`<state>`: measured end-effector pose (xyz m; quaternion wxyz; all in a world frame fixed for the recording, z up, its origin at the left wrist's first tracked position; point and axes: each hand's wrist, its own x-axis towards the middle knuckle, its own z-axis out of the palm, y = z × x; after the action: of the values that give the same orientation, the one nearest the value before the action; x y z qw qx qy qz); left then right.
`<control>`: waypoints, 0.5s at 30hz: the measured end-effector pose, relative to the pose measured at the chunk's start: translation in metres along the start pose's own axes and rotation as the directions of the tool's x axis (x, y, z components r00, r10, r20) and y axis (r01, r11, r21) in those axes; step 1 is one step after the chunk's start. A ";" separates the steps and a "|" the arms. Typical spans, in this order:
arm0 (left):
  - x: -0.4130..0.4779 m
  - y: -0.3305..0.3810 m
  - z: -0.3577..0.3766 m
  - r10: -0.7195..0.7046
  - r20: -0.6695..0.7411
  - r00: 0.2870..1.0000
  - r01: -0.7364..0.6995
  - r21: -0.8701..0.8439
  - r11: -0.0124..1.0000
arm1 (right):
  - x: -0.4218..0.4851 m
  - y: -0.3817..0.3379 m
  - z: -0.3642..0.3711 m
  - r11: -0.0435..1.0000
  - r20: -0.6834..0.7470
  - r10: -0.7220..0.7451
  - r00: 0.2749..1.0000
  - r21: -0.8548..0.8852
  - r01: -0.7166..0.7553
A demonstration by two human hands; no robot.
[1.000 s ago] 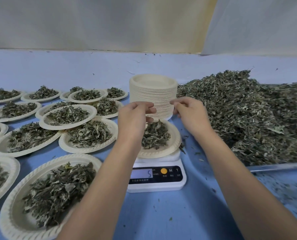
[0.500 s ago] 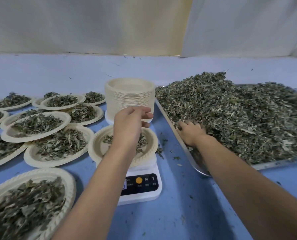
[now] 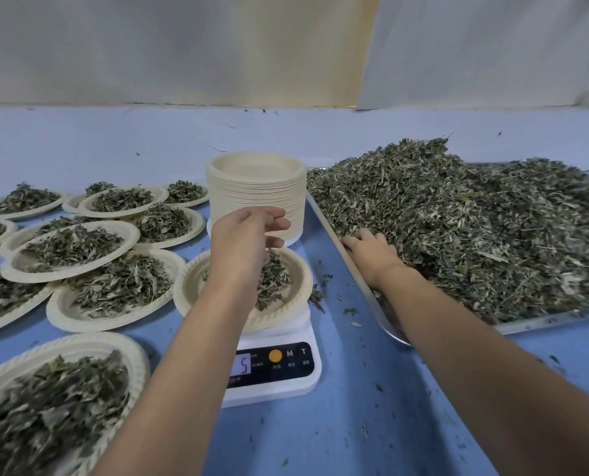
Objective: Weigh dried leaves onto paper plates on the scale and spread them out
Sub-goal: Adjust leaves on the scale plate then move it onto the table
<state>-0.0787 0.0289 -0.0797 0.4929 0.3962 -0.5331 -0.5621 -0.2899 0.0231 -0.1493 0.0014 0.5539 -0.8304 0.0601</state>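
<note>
Right hand [image 3: 372, 250] has left the plate and now lies palm-down at the edge of the grey-green heap of dried leaves [image 3: 475, 228] in the flat metal tray [image 3: 389, 324] on the tabletop's right side. Its fingertips are pushed in; I cannot tell whether they have closed on a pinch. Left hand [image 3: 248, 242] hovers, fingers loosely bent, over the cream fluted paper plate [image 3: 303, 286] on the white digital scale [image 3: 286, 383]; any hold is hidden. Weighing is in hand: the display shows 5, so the next move likely calls for a small top-up, then spreading.

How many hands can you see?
2. The left hand is above the plate on the scale; the right hand reaches into the leaf pile on the tray.
</note>
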 end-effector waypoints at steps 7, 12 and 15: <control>0.001 0.000 -0.003 0.002 -0.006 1.000 -0.002 -0.013 1.000 | -0.005 0.000 -0.001 0.991 -0.057 0.043 0.997 -0.126 -0.050; 0.003 -0.002 -0.002 -0.008 -0.007 1.000 0.008 0.009 1.000 | -0.006 -0.004 -0.001 0.998 -0.020 0.069 0.997 0.017 -0.068; 0.002 -0.003 -0.003 -0.011 -0.010 1.000 0.011 0.007 1.000 | -0.006 -0.005 -0.001 0.993 -0.076 0.085 0.994 0.086 -0.078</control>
<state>-0.0769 0.0258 -0.0824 0.4909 0.4037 -0.5306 -0.5608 -0.2832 0.0267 -0.1478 0.0088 0.5162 -0.8484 0.1166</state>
